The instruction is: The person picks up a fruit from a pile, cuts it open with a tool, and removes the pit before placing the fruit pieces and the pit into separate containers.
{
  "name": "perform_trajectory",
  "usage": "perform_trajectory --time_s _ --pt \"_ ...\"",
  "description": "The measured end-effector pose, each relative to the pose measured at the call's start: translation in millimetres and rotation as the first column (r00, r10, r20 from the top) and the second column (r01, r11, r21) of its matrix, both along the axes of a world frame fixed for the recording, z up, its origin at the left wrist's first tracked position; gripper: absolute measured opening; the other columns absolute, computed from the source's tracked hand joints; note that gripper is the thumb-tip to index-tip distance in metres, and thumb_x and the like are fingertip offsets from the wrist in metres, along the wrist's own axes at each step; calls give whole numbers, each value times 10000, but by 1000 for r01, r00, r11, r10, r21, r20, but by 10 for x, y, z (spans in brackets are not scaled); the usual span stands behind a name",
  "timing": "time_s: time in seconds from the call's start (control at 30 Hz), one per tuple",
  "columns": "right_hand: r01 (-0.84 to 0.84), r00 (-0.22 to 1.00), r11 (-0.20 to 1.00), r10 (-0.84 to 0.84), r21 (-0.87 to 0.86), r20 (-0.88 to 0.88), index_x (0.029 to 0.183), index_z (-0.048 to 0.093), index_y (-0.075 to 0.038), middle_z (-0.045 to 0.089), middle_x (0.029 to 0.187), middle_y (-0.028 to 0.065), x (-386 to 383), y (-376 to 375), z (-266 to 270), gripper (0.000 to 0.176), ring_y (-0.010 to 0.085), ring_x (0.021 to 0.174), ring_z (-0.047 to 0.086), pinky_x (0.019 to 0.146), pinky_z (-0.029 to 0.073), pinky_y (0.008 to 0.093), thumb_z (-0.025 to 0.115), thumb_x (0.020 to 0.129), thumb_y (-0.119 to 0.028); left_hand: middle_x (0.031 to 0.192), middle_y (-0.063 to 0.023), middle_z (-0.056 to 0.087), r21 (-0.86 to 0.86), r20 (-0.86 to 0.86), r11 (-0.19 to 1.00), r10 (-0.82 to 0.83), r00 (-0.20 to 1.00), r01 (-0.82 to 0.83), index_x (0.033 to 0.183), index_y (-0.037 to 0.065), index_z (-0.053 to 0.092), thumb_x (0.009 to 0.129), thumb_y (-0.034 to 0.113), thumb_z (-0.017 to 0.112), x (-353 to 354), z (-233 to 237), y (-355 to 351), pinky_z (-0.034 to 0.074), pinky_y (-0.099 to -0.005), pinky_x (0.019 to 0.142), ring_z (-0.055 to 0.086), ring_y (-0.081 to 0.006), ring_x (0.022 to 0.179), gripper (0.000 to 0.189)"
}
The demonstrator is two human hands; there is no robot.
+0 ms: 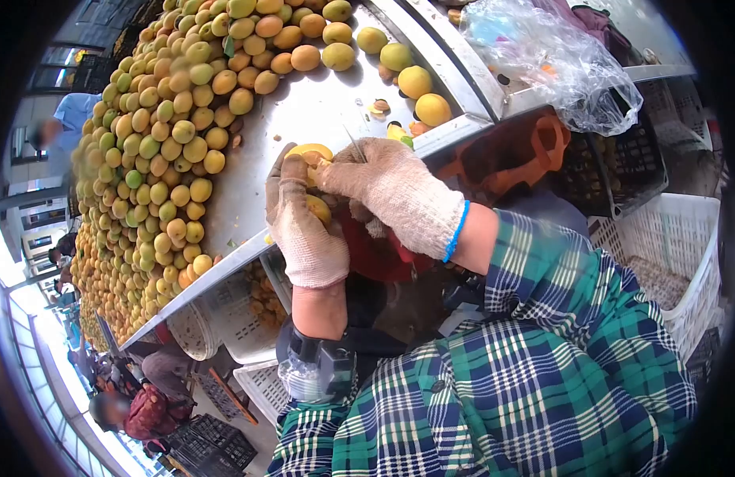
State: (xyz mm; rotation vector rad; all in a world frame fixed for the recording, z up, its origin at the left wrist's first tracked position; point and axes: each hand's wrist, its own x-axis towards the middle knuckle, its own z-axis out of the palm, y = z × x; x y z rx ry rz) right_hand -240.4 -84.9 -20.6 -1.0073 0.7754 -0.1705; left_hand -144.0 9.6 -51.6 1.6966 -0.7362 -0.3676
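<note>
My left hand [297, 226], in a knitted work glove, is closed around a cut apricot [310, 149] whose orange flesh shows at the fingertips. A second apricot [318, 209] sits lower, against the palm of the same hand. My right hand [395, 187], in a matching glove with a blue cuff, grips a small knife [352, 139]; its thin blade sticks up past the fingers and the handle is hidden. Thumb and fingers of this hand touch the cut fruit. Both hands are just over the near edge of the metal table [292, 111].
A large heap of apricots [161, 143] covers the table's left side. Several loose apricots [415, 82] and scraps [379, 106] lie beyond my hands. A plastic bag [558, 67] rests at right. White crates [661, 262] and a bucket [194, 327] stand below. Other people sit at left.
</note>
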Motion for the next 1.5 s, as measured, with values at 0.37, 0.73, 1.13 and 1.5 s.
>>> perform_trajectory --time_s 0.37,0.73,1.13,1.5 --pt "-259 964 564 99 -784 -248 898 664 -24 664 876 218 47 -53 -102 360 380 846 646 770 510 462 543 846 -359 1001 -92 593 -144 -346 989 -63 936 13 1113 -31 557 958 233 500 -40 159 -51 457 -260 826 567 -156 923 312" --pt "-109 994 991 111 -84 16 934 589 -51 501 588 57 73 -62 -83 286 135 480 523 425 430 272 545 916 -333 993 -99 614 -154 -549 987 -42 835 -51 1125 -14 579 999 363 384 -49 287 -29 496 -301 812 597 -178 902 442" --pt "-314 947 929 322 -194 7 876 593 -24 511 561 44 87 -129 -82 442 137 443 521 371 407 259 525 933 -457 929 -89 634 1 144 999 -39 989 39 1033 9 653 1019 397 375 79 30 -6 480 -291 787 597 -155 852 478" --pt "-222 969 659 233 -719 -85 876 628 6 643 774 224 93 18 -195 442 359 779 644 728 510 461 488 916 -411 866 -71 632 -19 90 999 43 995 -41 950 -33 628 1013 357 430 -30 69 -11 483 -280 694 581 -137 764 442"
